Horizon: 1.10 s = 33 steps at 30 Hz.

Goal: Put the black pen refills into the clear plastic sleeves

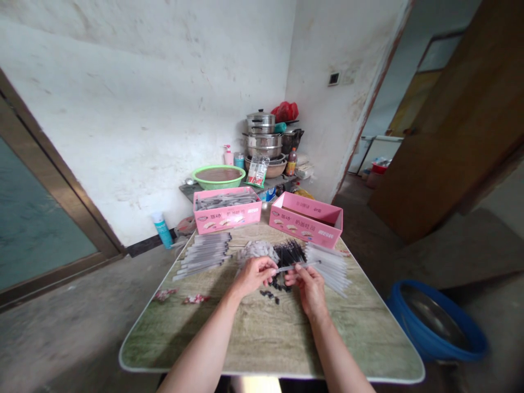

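While both hands work just in front of the black heap (290,252), one thin tube (285,268) runs between them, roughly crosswise, tilted a little up to the right. Left hand (257,273): grip closed, thumb and fingertips together on the tube's left end. Right hand (309,285): grip clamped on the tube further along, a dark tip sticking out past the fingers. Exact finger contact is too small to tell.

Around the black heap: pale pile (256,250) of small pieces touching its left side; clear tubes (327,267) fanned just right; grey tubes (204,255) in a row well left, beyond the pale pile; loose black bits (270,296) in front, on the table (262,333). Behind it to the left, a pink box (227,215) filled with tubes; behind it to the right, a second pink box (305,222), inside only partly visible.

Doing it well, my judgement: pinch lightly near the end so the thin wall doesn't buckle, keep both grips in one line, push or pull straight along the tube without bending, and keep wrists low but clear of the loose bits so nothing scatters.
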### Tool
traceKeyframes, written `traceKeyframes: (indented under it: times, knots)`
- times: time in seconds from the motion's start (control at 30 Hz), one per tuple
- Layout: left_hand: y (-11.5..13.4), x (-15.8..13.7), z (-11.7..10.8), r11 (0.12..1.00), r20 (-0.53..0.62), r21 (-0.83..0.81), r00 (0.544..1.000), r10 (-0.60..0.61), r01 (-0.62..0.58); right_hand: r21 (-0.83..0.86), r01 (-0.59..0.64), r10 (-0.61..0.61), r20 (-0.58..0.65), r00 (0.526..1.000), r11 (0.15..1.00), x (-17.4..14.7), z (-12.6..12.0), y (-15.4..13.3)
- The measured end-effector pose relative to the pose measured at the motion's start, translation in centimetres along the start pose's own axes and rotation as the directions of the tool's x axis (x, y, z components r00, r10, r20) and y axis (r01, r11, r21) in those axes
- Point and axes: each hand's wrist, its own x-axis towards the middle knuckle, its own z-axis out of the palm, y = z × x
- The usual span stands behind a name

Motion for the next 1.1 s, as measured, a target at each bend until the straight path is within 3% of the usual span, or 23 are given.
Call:
traceKeyframes:
  times: [0.43, 0.67, 0.87, 1.1]
  knots:
    - [0.12, 0.26, 0.09, 0.995, -0.029, -0.099, 1.000, -0.010, 0.008, 0.003, -0.036, 0.036, 0.062, 0.997, 0.999, -0.12, 0.18, -0.12]
    - [0.54, 0.07, 0.04, 0.977, -0.012, -0.159, 0.989, -0.144, 0.141, 0.016, -0.039, 0.037, 0.075, 0.996, 0.999, -0.07, -0.04, -0.01]
    - [0.17, 0.10, -0.01, 0.968, -0.045, -0.236, 0.994, -0.101, 0.088, -0.002, -0.048, 0.048, 0.080, 0.996, 0.999, -0.20, 0.19, -0.03]
    - [0.00, 0.13, 0.13, 0.953, -0.023, -0.283, 0.993, -0.119, 0.108, -0.005, -0.050, 0.050, 0.074, 0.996, 0.999, -0.33, 0.41, -0.24]
